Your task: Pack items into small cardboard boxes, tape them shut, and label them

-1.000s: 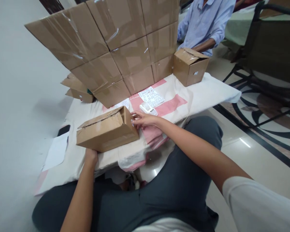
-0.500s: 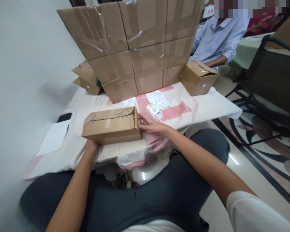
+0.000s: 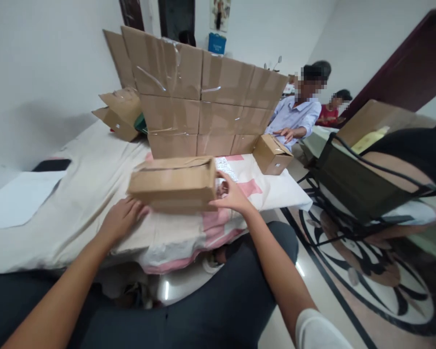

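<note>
The right hand (image 3: 236,196) is at the right end of a cardboard box (image 3: 170,186), thumb parted from the curved fingers, with the thumb at the lower front edge. The farther fingertips are blurred, so whether they pinch the box cannot be told. The left hand (image 3: 125,215) is at the box's lower left corner, palm down; its fingertips run into the box's shadow and blur, and its grip cannot be told either. The box lies between the two hands, over a pale cloth (image 3: 94,155); its underside is hidden.

Just beyond the right hand, a printed sheet (image 3: 227,168) shows only in part, its marks too small to read. Beyond the box rises a wall of taped cartons (image 3: 218,118). Farther right of the right hand stands a smaller carton (image 3: 272,155), with a co-worker's hand (image 3: 288,134) near its top. Beyond the left hand, an open carton (image 3: 121,116) sits beside a green item (image 3: 141,123), mostly hidden. Left of that hand, white paper (image 3: 22,196) is cut off by the view's edge.
</note>
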A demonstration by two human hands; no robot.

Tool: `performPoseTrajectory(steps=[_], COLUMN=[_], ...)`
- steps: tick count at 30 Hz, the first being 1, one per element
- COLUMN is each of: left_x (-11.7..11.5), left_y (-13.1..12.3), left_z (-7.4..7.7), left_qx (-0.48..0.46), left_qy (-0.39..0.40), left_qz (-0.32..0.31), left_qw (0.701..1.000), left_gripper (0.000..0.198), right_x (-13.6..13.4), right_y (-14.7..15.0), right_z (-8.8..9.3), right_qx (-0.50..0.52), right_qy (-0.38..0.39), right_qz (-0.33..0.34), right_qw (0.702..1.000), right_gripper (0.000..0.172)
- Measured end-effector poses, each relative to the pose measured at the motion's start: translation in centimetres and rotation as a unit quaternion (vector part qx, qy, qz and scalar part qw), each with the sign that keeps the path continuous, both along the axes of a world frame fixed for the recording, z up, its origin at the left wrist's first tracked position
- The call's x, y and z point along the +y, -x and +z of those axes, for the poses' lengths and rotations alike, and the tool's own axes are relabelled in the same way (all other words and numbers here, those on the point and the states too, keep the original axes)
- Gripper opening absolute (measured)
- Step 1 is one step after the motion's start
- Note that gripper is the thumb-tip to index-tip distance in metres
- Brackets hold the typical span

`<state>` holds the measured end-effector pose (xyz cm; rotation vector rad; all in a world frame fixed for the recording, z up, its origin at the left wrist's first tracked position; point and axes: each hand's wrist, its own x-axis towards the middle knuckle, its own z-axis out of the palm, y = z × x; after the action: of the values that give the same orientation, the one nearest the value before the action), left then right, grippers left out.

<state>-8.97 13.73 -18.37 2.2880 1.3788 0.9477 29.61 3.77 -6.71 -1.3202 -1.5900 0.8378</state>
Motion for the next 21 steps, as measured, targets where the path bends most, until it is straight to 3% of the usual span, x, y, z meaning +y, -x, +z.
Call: performPoseTrajectory(steps=[3, 5, 7, 10, 13, 17, 21], left_x=[-0.7, -1.0, -1.2, -1.4, -1.6, -2.0, -2.7], left_y=[-1.3, -1.7, -2.0, -2.2, -2.4, -2.5, -2.5], left_z=[0.0, 0.2, 0.5, 1.2, 1.7, 2.0, 2.4], left_qx=[0.078, 0.099, 0.102, 0.103, 0.116, 0.133, 0.134], left_qy=[-0.025, -0.033, -0.024, -0.011, -0.006, -0.020, -0.031], left_qz=[0.009, 0.020, 0.017, 0.013, 0.020, 0.025, 0.022], left_qw=[0.997, 0.994, 0.994, 0.995, 0.993, 0.991, 0.990], left_gripper=[0.048, 0.047, 0.043, 0.039, 0.039, 0.040, 0.037], right_x=[-4.5, -8.2, -11.0, -11.8, -9.5, -6.5, -6.4], right_y=[-4.2, -7.3, -10.6, -14.7, -16.7, -17.4, -17.4], right_z=[-1.8, -3.9, -5.9, -7.3, -6.8, -6.0, -5.7], right_qx=[0.064, 0.092, 0.090, 0.024, -0.061, -0.079, -0.070], right_qy=[-0.072, -0.108, -0.136, -0.125, -0.069, -0.015, 0.008], right_qz=[-0.204, -0.380, -0.513, -0.620, -0.658, -0.646, -0.638], right_qw=[0.974, 0.914, 0.843, 0.774, 0.747, 0.759, 0.767], right_gripper=[0.107, 0.107, 0.110, 0.109, 0.106, 0.113, 0.116])
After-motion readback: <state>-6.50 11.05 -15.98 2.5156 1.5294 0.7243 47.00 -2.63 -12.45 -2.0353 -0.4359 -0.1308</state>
